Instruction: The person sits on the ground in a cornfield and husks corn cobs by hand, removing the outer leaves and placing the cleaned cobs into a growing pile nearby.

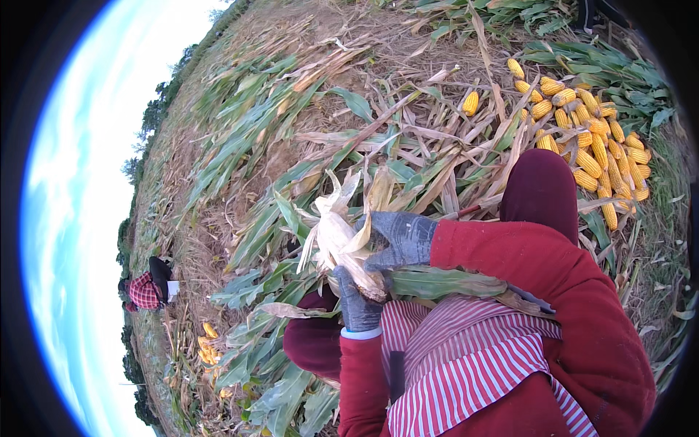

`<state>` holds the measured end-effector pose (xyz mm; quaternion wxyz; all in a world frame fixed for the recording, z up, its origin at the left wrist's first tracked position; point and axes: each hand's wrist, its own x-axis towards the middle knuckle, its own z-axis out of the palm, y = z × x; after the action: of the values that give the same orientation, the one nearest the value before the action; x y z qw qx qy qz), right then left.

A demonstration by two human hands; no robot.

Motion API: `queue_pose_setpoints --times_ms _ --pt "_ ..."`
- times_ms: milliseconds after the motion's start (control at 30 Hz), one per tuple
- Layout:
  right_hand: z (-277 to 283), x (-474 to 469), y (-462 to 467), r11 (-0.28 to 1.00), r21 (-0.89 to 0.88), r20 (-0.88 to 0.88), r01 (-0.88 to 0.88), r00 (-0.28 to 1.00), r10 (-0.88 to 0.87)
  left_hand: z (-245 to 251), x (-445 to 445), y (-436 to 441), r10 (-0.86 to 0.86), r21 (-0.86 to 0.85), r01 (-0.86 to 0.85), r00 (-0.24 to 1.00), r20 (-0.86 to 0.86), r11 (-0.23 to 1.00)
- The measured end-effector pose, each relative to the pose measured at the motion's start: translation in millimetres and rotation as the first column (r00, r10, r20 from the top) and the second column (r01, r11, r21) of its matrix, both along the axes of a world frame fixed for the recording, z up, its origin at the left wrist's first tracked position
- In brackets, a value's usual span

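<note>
An ear of corn (339, 234) in pale dry husk, its leaves frayed and spread at one end, is held between my two gloved hands before my knees. My left hand (357, 306), in a grey glove, grips its dark stem end, thumb along the husk. My right hand (404, 240), in a similar glove, pinches the husk on the ear's side, and a dry husk leaf (359, 235) stands up beside its fingers. No kernels show on this ear. A long green corn leaf (448, 283) lies below my right wrist, across the striped apron (464, 377).
Husked yellow cobs (598, 147) lie heaped beyond my right knee (538, 191); a lone cob (470, 103) rests apart. Cut corn stalks (262, 131) cover the ground. More cobs (208, 349) lie past my left knee. Farther off is a person (146, 288) in a plaid shirt.
</note>
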<state>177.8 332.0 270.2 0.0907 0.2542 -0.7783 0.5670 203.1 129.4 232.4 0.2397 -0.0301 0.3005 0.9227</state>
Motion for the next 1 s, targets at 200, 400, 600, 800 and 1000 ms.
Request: queue_pose_setpoints --times_ms 200,400,600,800,1000 --pt "-13 -3 1 0.981 0.097 0.019 0.17 0.985 -0.172 -36 -11 -9 -0.127 0.187 0.135 0.99 -0.055 0.973" --pt "5 -34 37 0.828 -0.403 0.26 0.39 0.916 -0.305 -19 6 -2 -0.217 0.288 0.177 0.97 0.112 0.941" --pt "-22 -66 59 0.756 -0.377 0.589 0.536 0.768 -0.251 -22 35 -5 -0.035 -0.445 -0.008 0.996 -0.087 0.895" --pt "-40 -38 28 0.969 0.0 0.535 0.245 0.819 -0.207 -6 13 -7 0.045 -0.66 -0.292 0.93 -0.364 0.692" --pt "-87 -32 -16 0.995 -0.093 0.352 -0.032 0.934 0.063 17 12 15 -0.36 -0.765 -0.487 0.684 -0.634 0.422"
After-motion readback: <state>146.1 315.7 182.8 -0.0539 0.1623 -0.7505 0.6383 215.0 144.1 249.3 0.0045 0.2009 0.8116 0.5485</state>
